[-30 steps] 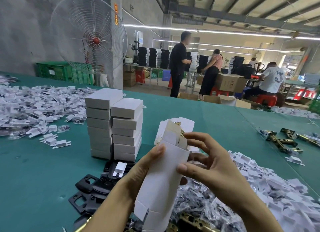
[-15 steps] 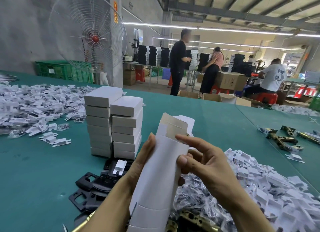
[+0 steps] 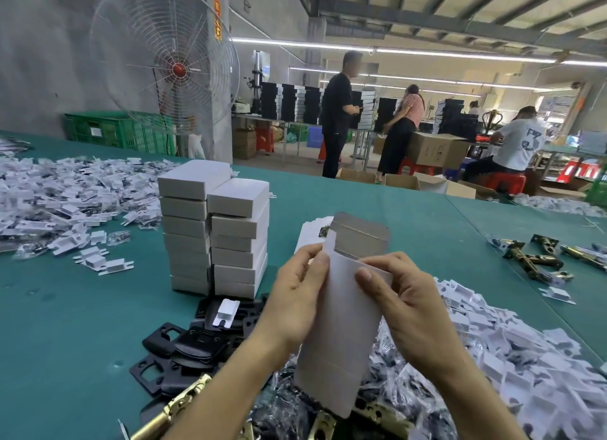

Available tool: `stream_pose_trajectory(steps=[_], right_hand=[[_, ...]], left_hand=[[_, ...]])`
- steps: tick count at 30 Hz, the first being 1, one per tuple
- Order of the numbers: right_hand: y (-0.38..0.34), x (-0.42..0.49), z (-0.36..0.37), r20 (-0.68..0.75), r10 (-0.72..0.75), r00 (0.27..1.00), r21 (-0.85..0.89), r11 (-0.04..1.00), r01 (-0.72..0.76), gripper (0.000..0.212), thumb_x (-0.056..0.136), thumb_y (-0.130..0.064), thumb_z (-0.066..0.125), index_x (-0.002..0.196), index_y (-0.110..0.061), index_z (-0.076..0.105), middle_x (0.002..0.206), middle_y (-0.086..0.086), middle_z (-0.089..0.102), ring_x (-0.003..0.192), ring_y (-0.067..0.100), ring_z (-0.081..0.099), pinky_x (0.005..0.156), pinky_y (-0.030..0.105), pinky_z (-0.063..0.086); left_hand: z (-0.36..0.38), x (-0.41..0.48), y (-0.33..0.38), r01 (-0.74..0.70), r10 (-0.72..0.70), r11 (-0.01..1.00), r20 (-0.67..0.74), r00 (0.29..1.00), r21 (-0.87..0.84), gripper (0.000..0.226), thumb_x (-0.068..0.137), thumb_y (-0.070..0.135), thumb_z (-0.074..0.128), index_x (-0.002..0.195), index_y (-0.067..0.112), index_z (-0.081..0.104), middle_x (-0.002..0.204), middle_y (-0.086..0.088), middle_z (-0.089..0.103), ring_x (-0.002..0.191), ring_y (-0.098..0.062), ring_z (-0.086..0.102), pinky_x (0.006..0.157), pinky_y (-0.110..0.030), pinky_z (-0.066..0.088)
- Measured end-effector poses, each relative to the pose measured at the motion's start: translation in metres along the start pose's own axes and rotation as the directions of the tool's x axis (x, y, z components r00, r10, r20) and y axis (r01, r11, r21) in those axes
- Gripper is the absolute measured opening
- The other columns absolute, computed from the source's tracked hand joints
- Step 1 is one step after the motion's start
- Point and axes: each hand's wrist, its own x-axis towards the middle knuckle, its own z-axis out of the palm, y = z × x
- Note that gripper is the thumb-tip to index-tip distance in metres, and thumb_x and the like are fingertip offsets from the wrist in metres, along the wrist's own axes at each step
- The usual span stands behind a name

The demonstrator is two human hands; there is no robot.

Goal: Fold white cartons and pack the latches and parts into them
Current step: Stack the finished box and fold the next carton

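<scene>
Between both hands stands a white carton point(image 3: 341, 328), upright, its top flap open and showing a grey inside. My left hand point(image 3: 297, 295) grips its left edge, thumb on the front face. My right hand point(image 3: 404, 305) holds the right edge with the thumb near the top opening. Behind the carton lies a pile of flat white carton blanks point(image 3: 310, 231). Two stacks of folded white cartons point(image 3: 216, 229) stand to the left. Black plates point(image 3: 193, 344) lie under my left forearm. Brass latches point(image 3: 532, 259) lie at the right, another brass latch point(image 3: 174, 406) at the bottom.
Heaps of small white parts point(image 3: 65, 193) cover the green table point(image 3: 59, 341) at the left, and a second heap of white parts point(image 3: 525, 351) with bagged screws lies at the right. A large fan point(image 3: 164, 58) stands behind. Three people work in the background.
The carton has been turned more upright and face-on, and its top flap now stands open. My left thumb has shifted onto the front face near the top edge.
</scene>
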Motion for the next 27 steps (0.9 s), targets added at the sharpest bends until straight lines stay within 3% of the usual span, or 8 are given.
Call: stream_pose_trajectory(steps=[4,7,9,12,16,21,24,27], right_hand=[[-0.003,0.001,0.004,-0.064,-0.107,0.992,-0.112,0.989,0.100,0.028,0.096,-0.046,0.049,0.075,-0.032,0.060,0.083,-0.003,0.051,0.076,-0.002,0.053,0.070,0.008,0.038],[-0.002,0.001,0.001,-0.083,-0.129,0.988,-0.130,0.984,0.118,0.034,0.098,-0.043,0.047,0.066,-0.031,0.050,0.077,-0.004,0.043,0.070,-0.002,0.047,0.067,0.010,0.036],[-0.001,0.001,0.001,-0.096,-0.137,0.986,-0.141,0.982,0.123,0.034,0.096,-0.041,0.046,0.064,-0.029,0.049,0.076,-0.004,0.042,0.069,-0.002,0.045,0.066,0.011,0.036],[0.002,0.002,0.001,-0.106,-0.141,0.984,-0.155,0.980,0.124,0.037,0.096,-0.043,0.049,0.066,-0.021,0.054,0.078,-0.002,0.043,0.071,0.002,0.047,0.067,0.012,0.037],[0.007,0.002,0.001,-0.094,-0.141,0.985,-0.199,0.972,0.121,0.034,0.095,-0.044,0.049,0.067,-0.026,0.055,0.078,-0.003,0.043,0.071,0.001,0.048,0.066,0.010,0.037],[0.009,0.001,-0.002,-0.023,-0.113,0.993,-0.124,0.986,0.109,0.013,0.088,-0.043,0.059,0.086,-0.034,0.067,0.087,-0.003,0.060,0.080,0.003,0.060,0.071,0.015,0.046],[0.011,-0.001,-0.008,0.028,-0.028,0.999,0.108,0.994,0.025,0.021,0.076,-0.040,0.073,0.095,-0.032,0.067,0.086,0.004,0.069,0.074,0.016,0.068,0.064,0.028,0.055],[0.012,-0.001,-0.017,0.078,-0.001,0.997,0.111,0.994,-0.008,0.028,0.068,-0.038,0.080,0.092,-0.028,0.069,0.081,0.008,0.074,0.075,0.022,0.073,0.067,0.040,0.059]], left_hand=[[0.015,-0.009,-0.008,-0.115,0.080,0.985,0.247,0.966,0.128,0.078,0.089,0.069,0.051,0.155,0.037,0.023,0.147,0.020,0.048,0.136,0.004,0.043,0.114,-0.029,0.034],[0.019,-0.013,-0.009,-0.188,0.139,0.966,0.260,0.956,0.176,0.084,0.085,0.068,0.051,0.150,0.054,0.000,0.159,0.025,0.026,0.144,0.007,0.027,0.122,-0.033,0.025],[0.019,-0.015,-0.010,-0.244,0.202,0.956,0.237,0.950,0.161,0.079,0.087,0.061,0.054,0.148,0.062,0.005,0.155,0.029,0.031,0.142,0.003,0.034,0.120,-0.034,0.030],[0.017,-0.014,-0.013,-0.289,0.264,0.952,0.203,0.943,0.102,0.062,0.087,0.053,0.061,0.141,0.060,0.029,0.147,0.015,0.048,0.132,-0.010,0.051,0.110,-0.043,0.044],[0.018,-0.017,-0.013,-0.259,0.251,0.965,0.146,0.957,0.039,0.033,0.084,0.049,0.069,0.112,0.045,0.052,0.110,-0.001,0.064,0.095,-0.023,0.068,0.080,-0.051,0.060],[0.011,-0.010,-0.008,-0.182,0.184,0.983,0.109,0.977,-0.033,0.014,0.085,0.040,0.068,0.086,0.032,0.057,0.082,-0.002,0.066,0.074,-0.014,0.063,0.062,-0.027,0.055],[0.002,-0.007,-0.007,-0.184,0.184,0.983,0.053,0.982,-0.006,0.011,0.090,0.037,0.066,0.083,0.032,0.058,0.080,0.001,0.065,0.074,-0.011,0.061,0.062,-0.027,0.054],[0.000,-0.006,-0.010,-0.175,0.173,0.984,0.051,0.984,0.037,0.007,0.088,0.037,0.062,0.084,0.032,0.060,0.078,-0.006,0.060,0.073,-0.014,0.056,0.062,-0.030,0.049]])
